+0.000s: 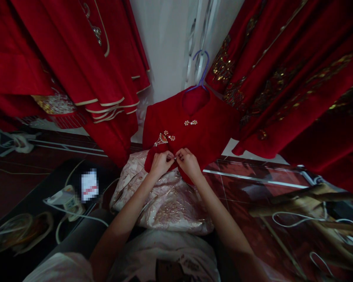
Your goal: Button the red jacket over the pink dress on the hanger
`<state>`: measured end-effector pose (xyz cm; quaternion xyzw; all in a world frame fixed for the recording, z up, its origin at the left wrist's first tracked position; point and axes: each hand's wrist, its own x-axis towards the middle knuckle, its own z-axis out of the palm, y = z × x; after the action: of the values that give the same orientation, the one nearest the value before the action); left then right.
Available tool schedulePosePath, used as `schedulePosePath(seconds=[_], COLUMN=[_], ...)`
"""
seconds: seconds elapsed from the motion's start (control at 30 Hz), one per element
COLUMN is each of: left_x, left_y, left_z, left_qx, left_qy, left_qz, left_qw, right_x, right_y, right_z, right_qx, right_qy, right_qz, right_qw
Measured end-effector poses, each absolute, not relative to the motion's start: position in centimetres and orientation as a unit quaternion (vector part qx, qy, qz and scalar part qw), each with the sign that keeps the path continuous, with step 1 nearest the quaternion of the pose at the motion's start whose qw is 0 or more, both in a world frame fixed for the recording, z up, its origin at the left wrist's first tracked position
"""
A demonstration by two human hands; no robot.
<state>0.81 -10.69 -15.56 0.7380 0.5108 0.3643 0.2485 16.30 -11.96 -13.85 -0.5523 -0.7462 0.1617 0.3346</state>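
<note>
A short red jacket [207, 135] hangs on a purple hanger [206, 68], its lower part reaching my lap. My left hand [161, 162] is closed in a pinch at one front edge of the jacket. Close beside it, my right hand [188, 161] pinches the other front edge. A small pale fastener [175, 158] shows between the fingertips, mostly hidden. Above the hands sit a beaded flower-shaped fastening [190, 123] and a jewelled fan-shaped ornament [162, 138]. Pink-and-gold brocade fabric [176, 211] lies across my lap under the jacket.
Red garments with pale piping [106, 78] hang at the left. More red garments with gold sequins [270, 86] hang at the right. A power strip [72, 201] with white cords lies on a dark surface at the left. Wooden pieces [312, 199] stand at the lower right.
</note>
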Motion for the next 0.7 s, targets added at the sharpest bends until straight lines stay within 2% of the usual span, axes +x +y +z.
schedulePosePath(seconds=[0.2, 0.37, 0.53, 0.63, 0.7], left_x=[0.9, 0.2, 0.2, 0.2, 0.1], left_y=[-10.9, -11.2, -11.4, -11.3, -11.3], left_z=[-15.8, -15.7, -16.0, -16.3, -16.4], left_qx=[0.734, 0.725, 0.736, 0.740, 0.738], left_qy=[0.515, 0.462, 0.462, 0.463, 0.458], left_qz=[0.378, 0.428, 0.424, 0.421, 0.425], left_qw=[0.229, 0.278, 0.254, 0.247, 0.256], right_x=[17.3, 20.0, 22.2, 22.5, 22.2], right_y=[-11.5, -11.6, -12.7, -12.9, -12.7], right_z=[-13.6, -10.5, -7.2, -6.9, -7.5], right_qx=[-0.552, -0.510, -0.493, -0.489, -0.496], right_qy=[-0.745, -0.704, -0.633, -0.616, -0.623], right_qz=[0.177, 0.270, 0.301, 0.307, 0.312], right_qw=[0.331, 0.414, 0.516, 0.536, 0.518])
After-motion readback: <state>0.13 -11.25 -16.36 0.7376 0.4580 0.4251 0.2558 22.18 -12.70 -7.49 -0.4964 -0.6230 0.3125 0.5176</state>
